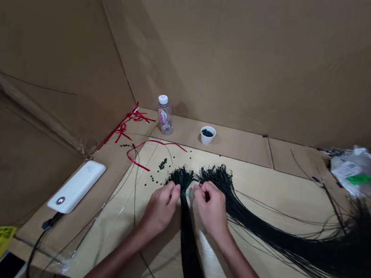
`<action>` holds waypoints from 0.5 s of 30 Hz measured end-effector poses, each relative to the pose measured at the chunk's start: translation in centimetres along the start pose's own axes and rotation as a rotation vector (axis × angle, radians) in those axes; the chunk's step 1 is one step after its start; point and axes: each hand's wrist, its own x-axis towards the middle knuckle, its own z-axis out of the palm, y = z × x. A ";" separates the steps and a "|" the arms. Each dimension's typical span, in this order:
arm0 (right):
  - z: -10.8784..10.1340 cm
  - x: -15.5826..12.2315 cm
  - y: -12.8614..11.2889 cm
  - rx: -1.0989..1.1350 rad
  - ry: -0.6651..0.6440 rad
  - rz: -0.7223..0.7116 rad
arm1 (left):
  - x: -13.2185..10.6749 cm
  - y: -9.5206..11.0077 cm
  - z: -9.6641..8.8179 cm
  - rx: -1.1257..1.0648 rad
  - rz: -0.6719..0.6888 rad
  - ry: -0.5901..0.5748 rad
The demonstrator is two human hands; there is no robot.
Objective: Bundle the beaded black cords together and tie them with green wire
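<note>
A tight bundle of black cords (188,245) runs from the near edge up the middle of the table, its frayed tips fanning out at the top. My left hand (161,206) pinches the bundle near those tips from the left. My right hand (211,208) is closed on it from the right, and a thin green tie (186,193) shows between my two hands. A second, looser spread of black cords (297,235) sweeps off to the right.
Small dark beads (161,166) lie scattered left of the tips. At the back stand a white cup of beads (207,134) and a clear bottle (164,115). Red ties (130,124), a white power bank (77,186), a plastic bag (362,172). Cardboard walls enclose the table.
</note>
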 end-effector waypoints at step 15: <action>1.5 -0.8 0.7 -0.180 0.175 -0.017 | -0.4 -1.3 0.1 0.253 0.200 0.122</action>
